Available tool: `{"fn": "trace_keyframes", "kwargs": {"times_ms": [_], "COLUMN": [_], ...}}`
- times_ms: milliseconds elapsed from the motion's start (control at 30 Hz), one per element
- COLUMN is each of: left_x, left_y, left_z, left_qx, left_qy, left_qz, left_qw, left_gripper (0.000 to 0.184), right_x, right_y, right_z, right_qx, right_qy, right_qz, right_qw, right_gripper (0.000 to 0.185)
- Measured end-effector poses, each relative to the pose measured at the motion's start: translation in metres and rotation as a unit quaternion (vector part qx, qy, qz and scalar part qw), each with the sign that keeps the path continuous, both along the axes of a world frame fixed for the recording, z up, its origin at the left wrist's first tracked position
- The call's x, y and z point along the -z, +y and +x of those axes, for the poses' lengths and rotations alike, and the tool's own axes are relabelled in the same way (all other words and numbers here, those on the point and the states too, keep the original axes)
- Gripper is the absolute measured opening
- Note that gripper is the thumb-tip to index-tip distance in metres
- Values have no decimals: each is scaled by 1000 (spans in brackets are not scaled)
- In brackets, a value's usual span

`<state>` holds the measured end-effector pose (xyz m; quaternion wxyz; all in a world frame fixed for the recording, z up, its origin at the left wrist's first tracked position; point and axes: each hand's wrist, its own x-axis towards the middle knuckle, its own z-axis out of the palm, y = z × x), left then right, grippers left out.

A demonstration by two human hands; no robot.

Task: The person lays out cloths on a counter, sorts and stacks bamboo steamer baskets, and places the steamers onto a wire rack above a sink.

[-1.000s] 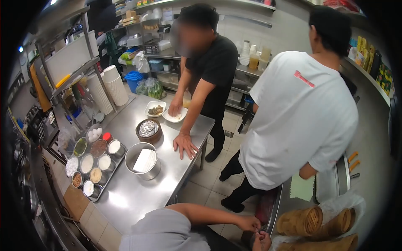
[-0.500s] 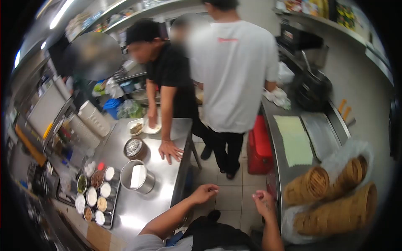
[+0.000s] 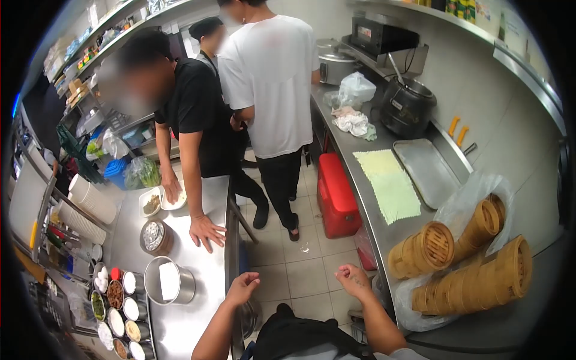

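Note:
My left hand (image 3: 243, 288) is in the air beside the edge of the steel table (image 3: 207, 288), its fingers loosely bent and nothing in them. Closest to it on that table is a round metal pot (image 3: 185, 287) with a white block (image 3: 170, 281) inside. Over the tiled floor, my right hand (image 3: 353, 280) also hangs in the air, half curled with the thumb apart, holding nothing. To its right, bamboo steamer baskets (image 3: 474, 285) lie stacked on their sides on the counter, partly in clear plastic bags.
Two people stand ahead; one in black presses a hand (image 3: 207, 232) on the table. A red box (image 3: 337, 195) is under the right counter. On that counter are a pale green cloth (image 3: 387, 186), a metal tray (image 3: 429, 171) and a black pot (image 3: 408, 108). Filled containers (image 3: 117, 322) stand at left.
My view has turned to the right, so the table and people sit further left. My hands remain raised, and both are still without anything in them.

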<state>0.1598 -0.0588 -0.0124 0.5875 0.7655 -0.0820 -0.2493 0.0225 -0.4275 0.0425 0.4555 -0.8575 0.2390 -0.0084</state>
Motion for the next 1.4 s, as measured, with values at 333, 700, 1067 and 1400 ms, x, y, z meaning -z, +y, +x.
{"fn": "trace_keyframes", "kwargs": {"times_ms": [333, 700, 1067, 1400], "left_x": [-4, 3, -14, 3], "left_y": [46, 57, 45, 31], "left_z": [41, 52, 49, 46], "left_qx": [-41, -143, -241, -204], "left_qy": [-17, -36, -411, -425], "left_qz": [-2, 36, 273, 383], "left_qw": [999, 988, 836, 795], "left_gripper": [34, 28, 14, 18], "right_x": [-5, 32, 19, 14], "right_y": [42, 44, 6, -35], "right_z": [86, 186, 311, 453], "right_qx": [-64, -153, -174, -4], "right_qy": [52, 4, -79, -186], "right_qz": [-11, -65, -73, -39], "right_qw": [997, 986, 979, 982], "right_gripper": [43, 42, 39, 50]}}
